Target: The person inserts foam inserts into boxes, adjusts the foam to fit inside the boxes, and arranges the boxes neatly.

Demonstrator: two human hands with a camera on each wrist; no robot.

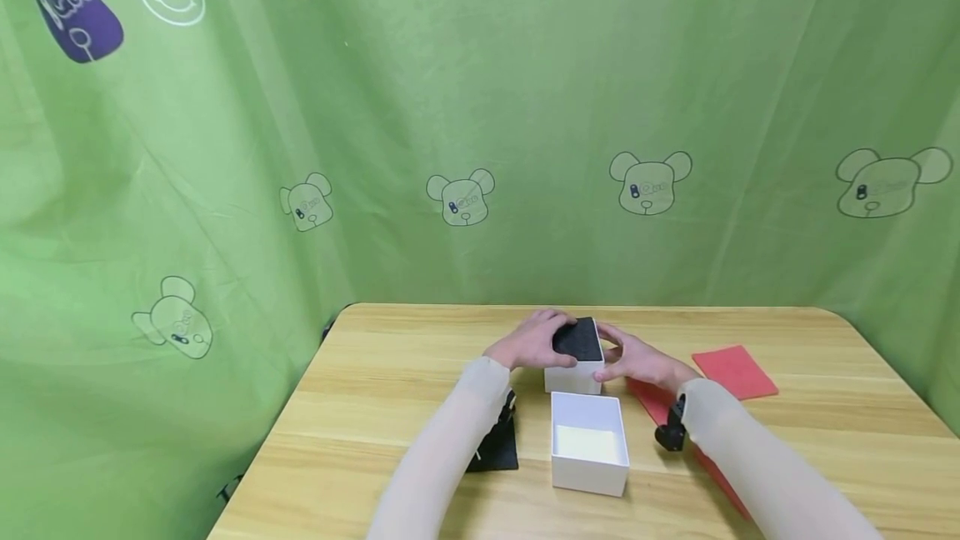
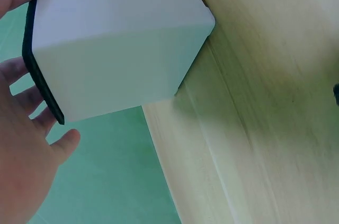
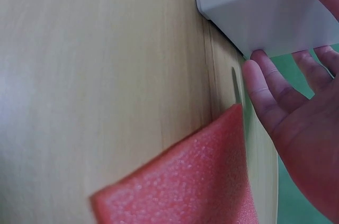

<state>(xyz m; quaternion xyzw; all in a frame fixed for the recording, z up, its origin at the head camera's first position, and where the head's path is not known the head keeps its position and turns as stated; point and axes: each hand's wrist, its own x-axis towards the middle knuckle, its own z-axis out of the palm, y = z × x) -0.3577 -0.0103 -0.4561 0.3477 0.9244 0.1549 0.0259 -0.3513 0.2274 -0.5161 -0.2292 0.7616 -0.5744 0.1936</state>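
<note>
A white box (image 1: 573, 379) topped by a black foam sheet (image 1: 577, 340) stands near the table's far side, with both hands at it. My left hand (image 1: 536, 342) rests on the sheet, its thumb at the near edge. In the left wrist view, the other fingers of that hand (image 2: 21, 155) go out of sight behind the sheet's dark edge, one finger sticking out free. From the right, my right hand (image 1: 633, 358) grips the box, thumb on the front face. The right wrist view shows its fingers (image 3: 270, 81) at the box's far side and lower corner.
Nearer on the table (image 1: 390, 373) stands an open white box (image 1: 588, 473). Under my left forearm lies another black sheet (image 1: 498, 448). A red foam sheet (image 1: 735, 372) lies at the right, and more red foam (image 1: 651, 401) lies partly beneath my right arm. A green curtain (image 1: 480, 107) hangs behind.
</note>
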